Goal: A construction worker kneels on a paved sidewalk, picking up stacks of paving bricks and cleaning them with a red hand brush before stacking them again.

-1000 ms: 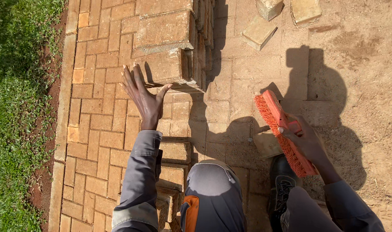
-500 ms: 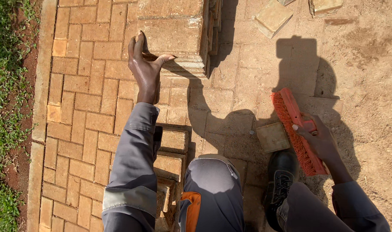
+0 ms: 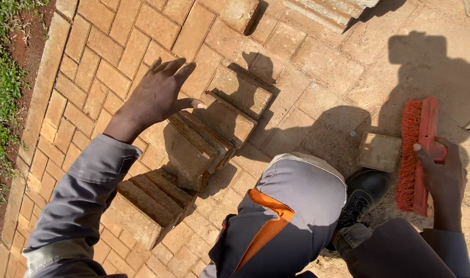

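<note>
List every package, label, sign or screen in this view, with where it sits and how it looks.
None of those are in view: no package, label, sign or screen.
What is there: tan paving bricks stacked by the left hand.
A red-bristled brush in the right hand.
A square paver beside a black boot.

Stacked paving bricks (image 3: 214, 134) block the paving (image 3: 317, 67) centre beneath the left hand (image 3: 158, 98); its far edge lies open.
</note>
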